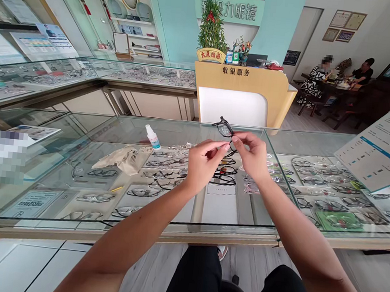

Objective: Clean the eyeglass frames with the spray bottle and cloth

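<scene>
A pair of black-framed eyeglasses [224,129] is held up above the glass counter, one lens showing beyond my fingertips. My left hand [204,162] is closed, its thumb and forefinger pinched at the near part of the frame. Opposite it, my right hand [251,153] pinches the glasses by the rim with thumb and fingers. My fingers hide part of the frame and the other lens. Beneath my hands, under the glass, dark eyeglasses [223,180] lie in a column.
On the glass top [78,127] stand a white spray bottle [152,137] and a crumpled beige cloth [121,158]. A printed sign [386,143] leans at right. A cash desk [243,83] stands beyond the counter. Two people [361,73] sit at a table in the background.
</scene>
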Demonstrator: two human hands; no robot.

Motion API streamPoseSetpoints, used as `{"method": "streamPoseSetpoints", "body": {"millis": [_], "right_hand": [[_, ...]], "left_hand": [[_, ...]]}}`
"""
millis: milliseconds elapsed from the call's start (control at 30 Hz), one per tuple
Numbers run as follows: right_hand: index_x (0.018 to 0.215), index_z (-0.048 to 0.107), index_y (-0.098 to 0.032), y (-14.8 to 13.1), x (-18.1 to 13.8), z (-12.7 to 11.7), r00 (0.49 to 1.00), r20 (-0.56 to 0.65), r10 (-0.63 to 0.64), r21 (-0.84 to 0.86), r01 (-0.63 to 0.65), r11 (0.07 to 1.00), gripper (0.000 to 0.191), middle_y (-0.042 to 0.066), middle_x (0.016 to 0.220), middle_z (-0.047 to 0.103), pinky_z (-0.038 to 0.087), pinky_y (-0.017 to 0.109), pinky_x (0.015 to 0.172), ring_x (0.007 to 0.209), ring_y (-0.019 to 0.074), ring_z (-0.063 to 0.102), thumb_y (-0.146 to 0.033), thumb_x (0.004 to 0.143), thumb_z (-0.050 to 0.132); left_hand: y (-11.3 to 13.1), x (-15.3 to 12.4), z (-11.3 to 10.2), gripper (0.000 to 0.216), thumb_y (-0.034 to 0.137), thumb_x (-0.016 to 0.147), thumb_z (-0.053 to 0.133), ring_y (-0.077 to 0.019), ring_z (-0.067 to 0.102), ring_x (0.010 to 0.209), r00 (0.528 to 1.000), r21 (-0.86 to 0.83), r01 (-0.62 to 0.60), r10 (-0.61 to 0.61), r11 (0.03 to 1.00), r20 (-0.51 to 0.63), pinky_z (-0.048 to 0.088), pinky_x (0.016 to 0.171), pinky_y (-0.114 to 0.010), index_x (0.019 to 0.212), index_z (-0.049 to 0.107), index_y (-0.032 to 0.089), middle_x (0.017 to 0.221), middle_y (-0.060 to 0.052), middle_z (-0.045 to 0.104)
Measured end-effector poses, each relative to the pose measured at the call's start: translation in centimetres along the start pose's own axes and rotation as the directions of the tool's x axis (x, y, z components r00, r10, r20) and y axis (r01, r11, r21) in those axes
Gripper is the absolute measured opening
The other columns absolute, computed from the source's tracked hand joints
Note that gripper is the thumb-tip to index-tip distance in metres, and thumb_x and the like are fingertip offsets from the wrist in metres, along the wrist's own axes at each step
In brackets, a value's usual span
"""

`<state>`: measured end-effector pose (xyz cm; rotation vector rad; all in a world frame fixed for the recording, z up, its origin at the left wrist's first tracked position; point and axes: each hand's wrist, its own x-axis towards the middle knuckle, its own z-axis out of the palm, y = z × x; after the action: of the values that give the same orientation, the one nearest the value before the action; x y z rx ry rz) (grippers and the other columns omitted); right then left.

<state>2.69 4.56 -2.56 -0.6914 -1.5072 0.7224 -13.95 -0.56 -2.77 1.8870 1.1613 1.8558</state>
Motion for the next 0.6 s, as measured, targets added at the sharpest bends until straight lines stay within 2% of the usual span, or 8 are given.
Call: {"method": "streamPoseSetpoints", "body": {"millis": [100, 200, 367, 500, 600], "right_hand": [[0.099, 0.083, -0.024, 0.0, -0.5, 0.4, 0.998, -0.025, -0.050, -0.059, 0.049, 0.997, 0.021, 0.005, 0.101, 0.088, 0.060, 0.040, 0.092, 0.095, 0.0233, 0.079, -0.045, 0.099, 0.078], [0.102, 0.083, -0.025, -0.3, -1.0, 0.6, 0.994, -0.006, -0.107, -0.136, 0.105, 0.985, 0.015, 0.005, 0.105, 0.088, 0.060, 0.040, 0.092, 0.097, 0.0233, 0.080, -0.038, 0.103, 0.075], [0.111, 0.082, -0.028, -1.0, -1.6, 0.7, 0.970, 0.051, -0.236, -0.268, 0.241, 0.933, 0.016, 0.008, 0.122, 0.087, 0.060, 0.045, 0.105, 0.118, 0.0281, 0.080, -0.035, 0.109, 0.068], [0.123, 0.081, -0.027, -0.8, -2.1, 1.0, 0.946, 0.145, -0.291, -0.440, 0.325, 0.837, 0.023, 0.012, 0.138, 0.083, 0.057, 0.049, 0.106, 0.128, 0.0326, 0.077, -0.035, 0.111, 0.063], [0.132, 0.079, -0.025, -0.8, -2.4, 1.2, 0.922, 0.223, -0.316, -0.557, 0.386, 0.735, 0.030, 0.014, 0.144, 0.081, 0.054, 0.050, 0.099, 0.126, 0.0350, 0.077, -0.034, 0.109, 0.062]], "left_hand": [[0.1, -0.1, 0.1, 0.023, 0.042, 0.098, 0.081, -0.0115, 0.045, 0.062, 0.997, -0.055, 0.074, -0.074, 0.996, 0.010, 0.039, 0.064, -0.029, 0.106, 0.092, 0.024, 0.065, 0.003, 0.055], [0.1, 0.2, 0.0, 0.029, 0.049, 0.095, 0.081, -0.0125, 0.048, 0.065, 0.988, -0.098, 0.153, -0.150, 0.983, 0.036, 0.040, 0.063, -0.028, 0.101, 0.092, 0.023, 0.070, 0.001, 0.065], [-0.1, 0.8, -0.3, 0.039, 0.059, 0.090, 0.084, -0.0163, 0.058, 0.072, 0.955, -0.123, 0.296, -0.293, 0.947, 0.045, 0.048, 0.068, -0.029, 0.097, 0.092, 0.022, 0.076, -0.002, 0.075], [-0.4, 1.6, -0.8, 0.044, 0.064, 0.082, 0.089, -0.0149, 0.054, 0.070, 0.939, -0.152, 0.344, -0.343, 0.927, 0.035, 0.044, 0.066, -0.029, 0.089, 0.089, 0.020, 0.074, -0.001, 0.072], [-0.6, 2.3, -1.4, 0.043, 0.062, 0.079, 0.091, -0.0134, 0.050, 0.066, 0.919, -0.154, 0.394, -0.389, 0.906, 0.060, 0.041, 0.063, -0.029, 0.085, 0.087, 0.020, 0.069, 0.000, 0.067]]}}
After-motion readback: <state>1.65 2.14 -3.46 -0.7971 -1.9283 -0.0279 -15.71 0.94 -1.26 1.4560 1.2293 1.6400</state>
